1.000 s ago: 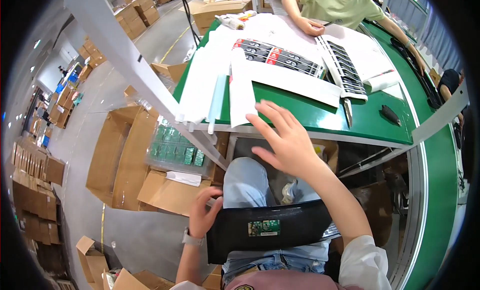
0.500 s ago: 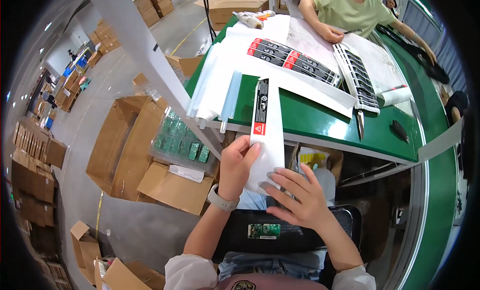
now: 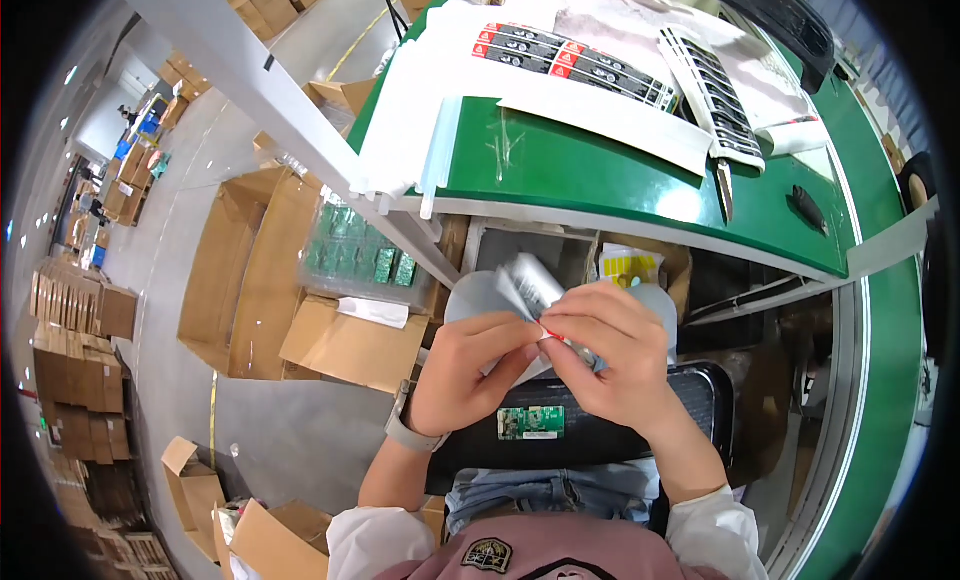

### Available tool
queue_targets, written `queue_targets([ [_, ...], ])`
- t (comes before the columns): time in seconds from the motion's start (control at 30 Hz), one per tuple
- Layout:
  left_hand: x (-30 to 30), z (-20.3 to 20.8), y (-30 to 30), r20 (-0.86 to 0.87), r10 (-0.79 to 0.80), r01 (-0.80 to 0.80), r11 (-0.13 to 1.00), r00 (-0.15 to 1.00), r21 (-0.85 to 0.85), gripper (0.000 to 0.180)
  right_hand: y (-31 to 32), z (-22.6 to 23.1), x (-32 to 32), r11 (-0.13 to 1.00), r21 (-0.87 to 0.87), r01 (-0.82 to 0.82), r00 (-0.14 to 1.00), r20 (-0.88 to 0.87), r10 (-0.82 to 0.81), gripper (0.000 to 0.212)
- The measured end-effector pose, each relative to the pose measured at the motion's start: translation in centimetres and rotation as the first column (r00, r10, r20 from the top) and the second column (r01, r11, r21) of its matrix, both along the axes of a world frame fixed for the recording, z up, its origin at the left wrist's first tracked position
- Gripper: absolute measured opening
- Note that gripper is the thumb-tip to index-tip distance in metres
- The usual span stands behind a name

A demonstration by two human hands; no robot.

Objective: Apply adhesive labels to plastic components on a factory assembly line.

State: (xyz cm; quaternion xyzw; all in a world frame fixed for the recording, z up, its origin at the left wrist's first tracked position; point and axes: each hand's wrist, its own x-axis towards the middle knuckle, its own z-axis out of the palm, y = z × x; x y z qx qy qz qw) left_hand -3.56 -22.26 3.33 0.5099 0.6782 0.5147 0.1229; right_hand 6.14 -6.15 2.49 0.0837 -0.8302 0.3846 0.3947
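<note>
From the head camera, the left hand (image 3: 462, 372) and right hand (image 3: 612, 352) are meeting fingertip to fingertip, both pinching closed on a strip of label backing (image 3: 531, 285) — it is rising just above the knuckles. Below the hands a black tray (image 3: 690, 400) is resting on the lap, a green circuit board (image 3: 531, 422) lying in it. Beyond them the green table (image 3: 600, 175) is carrying label sheets (image 3: 570, 60).

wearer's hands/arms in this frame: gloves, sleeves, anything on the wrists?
No gloves: left hand and right hand are bare. A grey wristband or watch sits on the left wrist. White sleeves are pushed up toward the elbows, forearms uncovered.
</note>
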Motion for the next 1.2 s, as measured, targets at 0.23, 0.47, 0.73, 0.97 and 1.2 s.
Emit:
queue_targets([
  [0.23,0.0,-0.2,-0.2,-0.025,-0.096,0.096,0.995,0.995,0.022,0.017,0.3,-0.1,1.6,0.905,-0.419,-0.070,0.967,0.196,0.165,0.010],
  [0.47,0.3,0.0,0.2,0.013,-0.078,0.077,0.997,0.997,0.027,0.021,-0.3,1.4,2.4,0.890,-0.455,-0.017,0.938,0.302,0.172,0.014],
  [0.73,0.6,-0.2,0.7,-0.179,-0.083,0.088,0.996,0.980,0.023,0.028,-1.0,1.3,3.1,0.970,-0.208,0.130,0.955,0.287,-0.067,0.013],
  [0.97,1.3,-0.3,-0.6,-0.041,-0.091,0.089,0.995,0.995,-0.049,0.020,-1.5,0.2,3.7,0.866,-0.489,0.106,0.918,0.384,0.105,0.009],
  [1.2,1.8,-1.2,0.9,-0.017,-0.079,0.078,0.994,0.997,-0.076,0.016,-0.3,-1.3,4.2,0.741,-0.633,0.226,0.869,0.475,0.141,0.009],
])
